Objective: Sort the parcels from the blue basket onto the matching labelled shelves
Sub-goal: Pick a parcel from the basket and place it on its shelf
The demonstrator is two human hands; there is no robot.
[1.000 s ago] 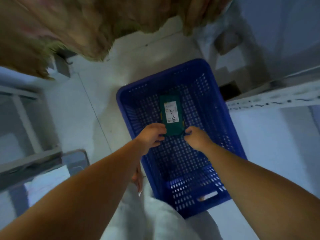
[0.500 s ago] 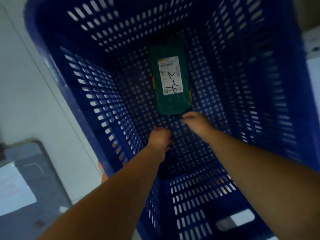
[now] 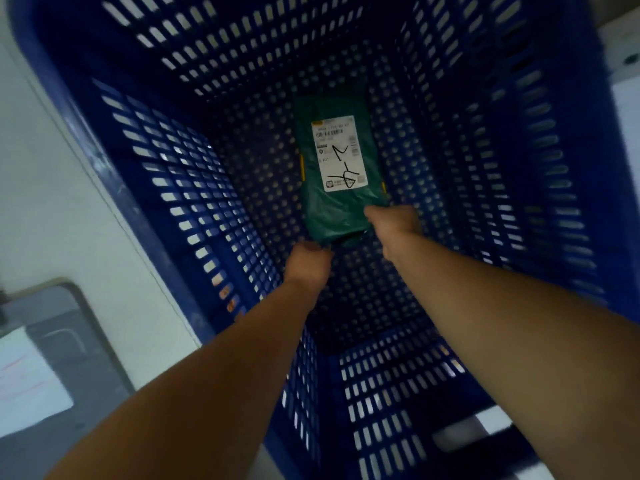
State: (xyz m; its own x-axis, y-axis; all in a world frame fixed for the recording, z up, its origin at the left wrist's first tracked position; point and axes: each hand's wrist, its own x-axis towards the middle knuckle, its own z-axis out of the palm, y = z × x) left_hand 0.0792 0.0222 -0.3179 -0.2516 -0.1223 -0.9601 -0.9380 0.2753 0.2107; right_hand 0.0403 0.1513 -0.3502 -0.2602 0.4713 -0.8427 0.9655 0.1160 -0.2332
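Observation:
A flat green parcel [image 3: 332,213] lies on the floor of the blue basket [image 3: 138,216], which fills most of the head view. Its white label carries a handwritten "2-4". Both my arms reach down into the basket. My left hand [image 3: 306,263] has its fingers curled at the parcel's near left corner. My right hand [image 3: 393,223] grips the near right corner, and the near edge of the parcel is puckered between the two hands. No other parcel shows in the basket.
The basket stands on a pale floor [image 3: 52,188]. A grey flat object with a white sheet [image 3: 41,368] lies at the lower left. A white shelf post [image 3: 623,60] shows at the upper right edge.
The view dropped much closer into the basket. My left hand, briefly off the parcel half a second ago, has come back to its near left corner. My right hand stayed at the near right corner.

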